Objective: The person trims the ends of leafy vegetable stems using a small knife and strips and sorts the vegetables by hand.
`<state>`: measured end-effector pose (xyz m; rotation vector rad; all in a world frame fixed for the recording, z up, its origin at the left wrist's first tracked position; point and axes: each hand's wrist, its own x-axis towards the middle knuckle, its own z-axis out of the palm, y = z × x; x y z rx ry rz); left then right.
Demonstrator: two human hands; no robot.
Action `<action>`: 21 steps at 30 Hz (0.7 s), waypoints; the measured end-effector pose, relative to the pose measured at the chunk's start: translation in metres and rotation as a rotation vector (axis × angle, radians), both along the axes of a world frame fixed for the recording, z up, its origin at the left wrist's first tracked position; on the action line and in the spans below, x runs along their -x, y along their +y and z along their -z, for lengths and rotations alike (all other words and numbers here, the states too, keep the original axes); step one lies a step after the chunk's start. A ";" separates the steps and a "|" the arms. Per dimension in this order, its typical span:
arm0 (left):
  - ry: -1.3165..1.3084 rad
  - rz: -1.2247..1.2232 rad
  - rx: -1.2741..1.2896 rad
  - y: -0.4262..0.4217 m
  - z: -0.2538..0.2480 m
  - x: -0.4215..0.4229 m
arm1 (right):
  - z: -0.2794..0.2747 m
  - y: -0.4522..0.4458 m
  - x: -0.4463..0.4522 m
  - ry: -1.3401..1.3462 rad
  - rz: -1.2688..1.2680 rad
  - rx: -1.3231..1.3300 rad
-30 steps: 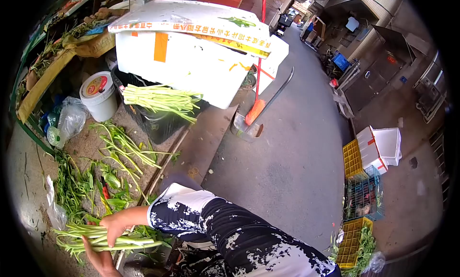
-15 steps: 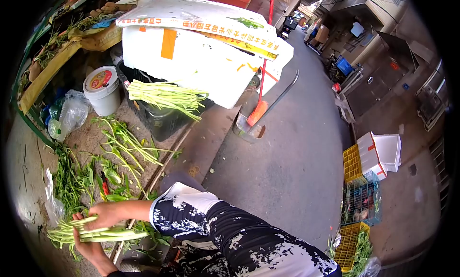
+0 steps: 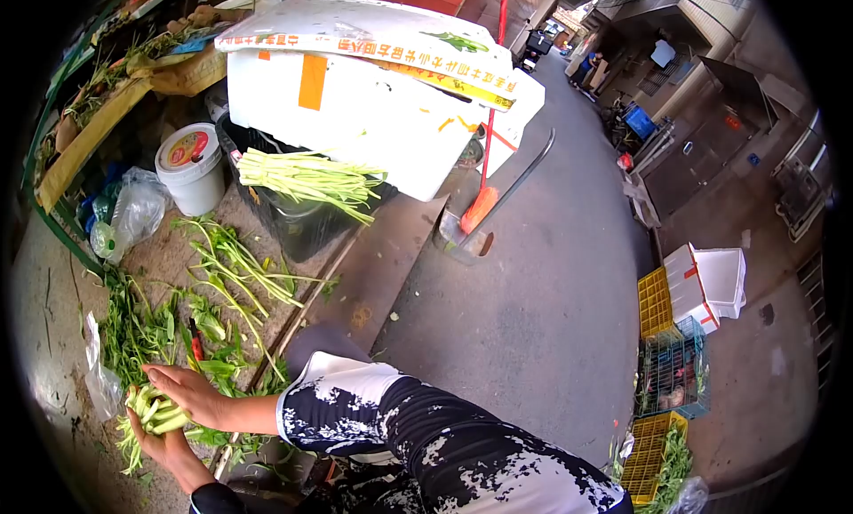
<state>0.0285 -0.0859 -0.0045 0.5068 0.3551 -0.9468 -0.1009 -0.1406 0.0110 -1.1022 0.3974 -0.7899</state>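
Note:
A bunch of pale green vegetable stems (image 3: 156,414) is held low at the left, above the paved ledge. My left hand (image 3: 167,449) wraps it from below, thumb and fingers around the stems. My right hand (image 3: 191,397) lies over the bunch's upper right side, fingers stretched out and palm against the stems. Just beyond my hands lie cut leafy greens (image 3: 133,327) and a knife with a red and black handle (image 3: 195,341). Longer loose stems (image 3: 235,265) spread farther up the ledge.
A tidy bundle of stems (image 3: 306,178) rests on a black bin (image 3: 302,225) beneath a white foam box (image 3: 338,105). A lidded white bucket (image 3: 191,172) stands beside it. A dustpan (image 3: 462,239) and a red broom (image 3: 480,207) stand in the lane. Yellow crates (image 3: 653,452) line the right side.
The bunch has turned from lying sideways to pointing more toward my right palm. My right hand has gone from gripping the stems to lying flat against them. A person appears far down the lane.

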 end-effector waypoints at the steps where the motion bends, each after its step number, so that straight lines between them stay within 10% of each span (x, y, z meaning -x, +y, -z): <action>1: 0.002 0.004 -0.001 -0.001 0.004 -0.003 | 0.002 -0.002 -0.003 0.002 0.004 -0.001; 21: -0.246 -0.171 -0.029 -0.004 -0.032 0.017 | 0.007 -0.006 -0.012 0.082 0.059 -0.325</action>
